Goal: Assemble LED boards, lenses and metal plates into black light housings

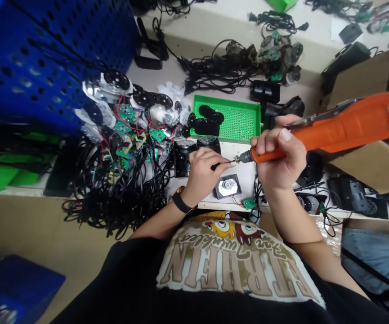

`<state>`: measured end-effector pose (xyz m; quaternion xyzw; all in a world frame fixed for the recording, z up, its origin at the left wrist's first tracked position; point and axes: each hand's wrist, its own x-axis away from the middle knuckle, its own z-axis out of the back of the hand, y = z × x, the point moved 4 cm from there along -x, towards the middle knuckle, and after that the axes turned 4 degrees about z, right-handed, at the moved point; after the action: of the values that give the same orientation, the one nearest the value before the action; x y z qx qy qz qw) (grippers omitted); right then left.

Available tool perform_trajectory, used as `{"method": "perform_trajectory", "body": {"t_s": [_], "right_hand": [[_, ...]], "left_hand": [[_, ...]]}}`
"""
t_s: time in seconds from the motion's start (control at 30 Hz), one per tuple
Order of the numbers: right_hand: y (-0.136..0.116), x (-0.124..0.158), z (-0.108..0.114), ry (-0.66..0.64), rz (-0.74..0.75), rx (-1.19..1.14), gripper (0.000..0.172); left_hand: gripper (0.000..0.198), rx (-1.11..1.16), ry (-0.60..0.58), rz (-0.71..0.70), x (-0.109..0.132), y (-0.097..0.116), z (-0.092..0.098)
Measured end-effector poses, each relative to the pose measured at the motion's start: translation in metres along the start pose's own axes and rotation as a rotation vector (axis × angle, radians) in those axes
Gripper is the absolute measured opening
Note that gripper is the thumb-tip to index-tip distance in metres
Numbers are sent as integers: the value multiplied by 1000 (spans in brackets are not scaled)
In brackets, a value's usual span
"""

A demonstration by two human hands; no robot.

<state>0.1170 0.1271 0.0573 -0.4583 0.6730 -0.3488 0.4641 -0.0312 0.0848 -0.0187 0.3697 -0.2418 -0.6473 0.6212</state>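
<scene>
My right hand (280,157) is wrapped round an orange electric screwdriver (342,123), held level with its tip pointing left. Small shiny pieces, which look like screws (237,159), cluster round its bit. At the tip, the thumb and fingers of my left hand (204,173) are pinched together; what lies between them is too small to make out. Just below the hands, a black square housing with a silver motor (228,185) rests on the white bench. Thin red wires run from it to a small green circuit board (248,203).
Behind my hands stands a green tray (255,112) with black parts and scattered screws. Tangled cables (113,193) and circuit boards crowd the left, beside a blue perforated crate (89,40). Black housings (185,157) stand near my left hand. Cardboard boxes (363,76) are at right.
</scene>
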Motion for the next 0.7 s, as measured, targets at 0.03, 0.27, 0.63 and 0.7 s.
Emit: {"method": "perform_trajectory", "body": {"t_s": [0.03,0.27,0.63,0.7], "right_hand": [[-2,4,1,17,2,14,20],[-7,26,15,-35,56,35,20],[22,67,38,-133,10,198,25],[25,68,38,-128,17,201,26]], "left_hand": [[11,-2,14,-4,2,0,0],[29,13,-34,-50,20,2,-3],[10,26,-250,-140,55,-12,-28],[11,56,-240,-158,54,-12,-29]]}}
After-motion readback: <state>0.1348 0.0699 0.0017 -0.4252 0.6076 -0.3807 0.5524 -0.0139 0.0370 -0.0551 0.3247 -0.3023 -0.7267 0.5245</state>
